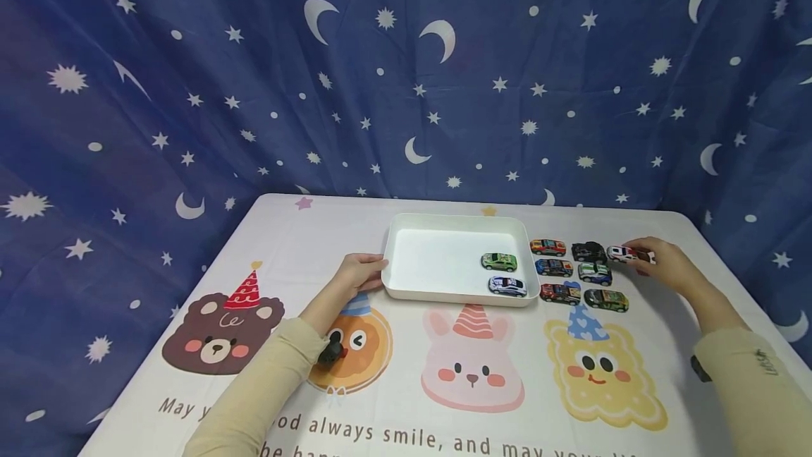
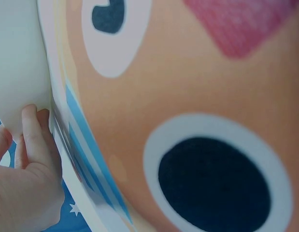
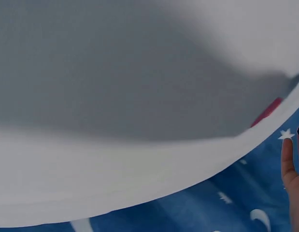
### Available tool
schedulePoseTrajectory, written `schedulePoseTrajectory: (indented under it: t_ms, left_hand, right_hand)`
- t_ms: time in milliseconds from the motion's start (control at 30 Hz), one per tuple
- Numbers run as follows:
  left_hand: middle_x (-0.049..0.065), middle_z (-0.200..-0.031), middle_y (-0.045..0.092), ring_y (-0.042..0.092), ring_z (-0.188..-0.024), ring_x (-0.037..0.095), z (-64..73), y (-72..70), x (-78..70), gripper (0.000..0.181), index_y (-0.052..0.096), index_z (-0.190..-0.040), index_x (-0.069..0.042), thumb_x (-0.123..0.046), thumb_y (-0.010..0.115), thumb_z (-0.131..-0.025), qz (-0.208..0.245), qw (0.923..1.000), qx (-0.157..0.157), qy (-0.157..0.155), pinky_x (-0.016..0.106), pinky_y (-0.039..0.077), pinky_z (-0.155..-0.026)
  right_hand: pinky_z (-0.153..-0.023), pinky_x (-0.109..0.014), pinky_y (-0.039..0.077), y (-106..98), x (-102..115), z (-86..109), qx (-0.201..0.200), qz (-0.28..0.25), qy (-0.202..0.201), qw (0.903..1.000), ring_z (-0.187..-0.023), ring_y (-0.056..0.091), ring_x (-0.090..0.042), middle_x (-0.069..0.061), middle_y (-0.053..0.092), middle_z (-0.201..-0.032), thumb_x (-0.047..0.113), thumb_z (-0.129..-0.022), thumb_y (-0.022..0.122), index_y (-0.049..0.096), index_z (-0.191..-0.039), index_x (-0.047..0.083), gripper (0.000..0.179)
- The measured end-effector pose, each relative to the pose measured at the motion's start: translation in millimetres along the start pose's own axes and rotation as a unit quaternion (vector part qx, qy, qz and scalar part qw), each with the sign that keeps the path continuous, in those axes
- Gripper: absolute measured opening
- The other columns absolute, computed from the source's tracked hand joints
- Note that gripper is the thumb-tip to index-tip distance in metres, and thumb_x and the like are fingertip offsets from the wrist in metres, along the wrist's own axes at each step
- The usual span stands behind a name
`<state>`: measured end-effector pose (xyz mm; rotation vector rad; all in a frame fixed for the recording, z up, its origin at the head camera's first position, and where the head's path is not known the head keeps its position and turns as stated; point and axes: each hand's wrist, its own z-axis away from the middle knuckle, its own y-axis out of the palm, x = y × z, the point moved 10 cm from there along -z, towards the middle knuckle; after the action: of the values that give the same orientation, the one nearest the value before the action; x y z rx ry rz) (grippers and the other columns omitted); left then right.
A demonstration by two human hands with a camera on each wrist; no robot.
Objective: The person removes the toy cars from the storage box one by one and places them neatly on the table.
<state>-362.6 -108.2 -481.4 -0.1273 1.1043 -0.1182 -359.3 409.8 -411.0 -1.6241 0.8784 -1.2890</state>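
Observation:
A shallow white tray (image 1: 438, 293) lies on the table, and my left hand (image 1: 360, 272) grips its left wall. In the left wrist view, the fingers (image 2: 35, 137) press against the tray's (image 2: 21, 63) outside. Inside the tray, at its right end, are a green toy car (image 1: 499, 261) and a white-and-blue toy car (image 1: 507, 286). My right hand (image 1: 662, 264) pinches the right end of a white-and-red toy car (image 1: 623, 254), at the far right of a group of cars. The right wrist view catches only part of this hand (image 3: 295, 181) at its edge.
Beside the tray's right wall stand several toy cars, among them a red-and-yellow one (image 1: 548, 247), a black one (image 1: 588, 252), a blue one (image 1: 555, 268) and a dark green one (image 1: 606, 300). A printed white cloth (image 1: 406, 422) covers the table; a blue starry curtain (image 1: 380, 90) hangs behind.

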Motion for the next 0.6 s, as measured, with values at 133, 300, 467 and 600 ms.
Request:
schedulePoseTrajectory:
  t_ms: [133, 300, 467, 600]
  left_hand:
    - [0.021, -0.121, 0.061, 0.067, -0.078, 0.012, -0.5, 0.0, 0.3, 0.038, 0.056, -0.127, 0.000, -0.013, 0.063, -0.091, 0.002, 1.0000, 0.001, -0.004, 0.023, 0.061, -0.072]
    - [0.021, -0.121, 0.060, 0.066, -0.076, 0.011, -0.1, -1.1, 0.1, 0.039, 0.056, -0.127, 0.000, -0.013, 0.062, -0.091, 0.004, 1.0000, 0.000, -0.004, 0.022, 0.061, -0.070]
    - [0.023, -0.123, 0.059, 0.066, -0.076, 0.011, 0.6, 1.5, -0.5, 0.039, 0.055, -0.128, 0.001, -0.012, 0.062, -0.091, 0.011, 0.9999, 0.005, -0.002, 0.022, 0.061, -0.071]
    - [0.022, -0.122, 0.059, 0.065, -0.075, 0.011, 1.5, 1.0, -0.4, 0.039, 0.055, -0.128, 0.002, -0.011, 0.062, -0.091, 0.015, 0.9999, 0.004, -0.003, 0.023, 0.061, -0.070]
  right_hand:
    - [-0.081, -0.063, 0.044, 2, -14, -0.4, 0.010, 0.005, 0.007, 0.9999, -0.095, 0.052, -0.049, -0.038, 0.056, -0.105, 0.000, -0.083, 0.065, 0.056, -0.110, -0.017, 0.033]
    - [-0.079, -0.061, 0.047, 10, -17, -5.4, 0.016, 0.033, -0.024, 0.9990, -0.090, 0.057, -0.047, -0.035, 0.060, -0.097, -0.002, -0.082, 0.064, 0.057, -0.106, -0.019, 0.030]
    - [-0.080, -0.060, 0.047, 19, -25, -8.1, 0.036, 0.045, -0.009, 0.9983, -0.089, 0.056, -0.046, -0.034, 0.060, -0.096, -0.002, -0.083, 0.063, 0.056, -0.105, -0.020, 0.030]
    - [-0.081, -0.061, 0.046, 22, -25, -11.1, 0.043, 0.045, -0.008, 0.9981, -0.090, 0.055, -0.047, -0.035, 0.059, -0.096, -0.002, -0.083, 0.063, 0.055, -0.105, -0.020, 0.029]
